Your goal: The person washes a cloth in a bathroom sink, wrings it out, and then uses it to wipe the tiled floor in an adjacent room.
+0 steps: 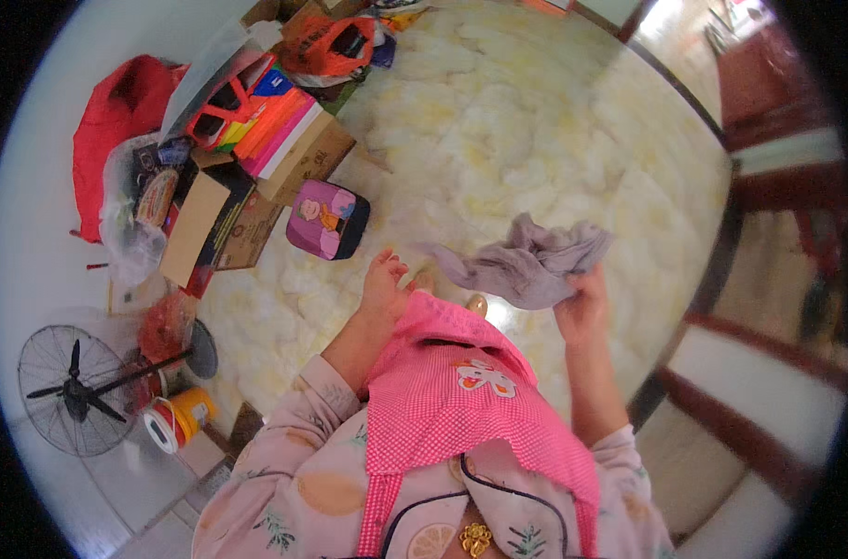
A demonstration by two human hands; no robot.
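A crumpled grey cloth point(529, 262) hangs from my right hand point(583, 304), which grips it at its right end. The cloth's narrow left end trails towards my other side. My left hand point(387, 286) is raised beside the upper edge of the pink checked apron point(459, 377), its fingers loosely curled and apart, with nothing seen in them. Whether its thumb side touches the apron is unclear. A rabbit patch point(485, 381) shows on the apron. Between the hands, the tip of a shoe point(477, 304) shows on the marbled tile floor point(508, 126).
Cardboard boxes point(246, 234), one holding colourful goods, stand along the left wall. Before them is a small purple stool or box point(324, 220) with a cartoon picture. A black fan point(78, 398) and a yellow bucket point(190, 412) are lower left. Steps point(752, 356) lie at right.
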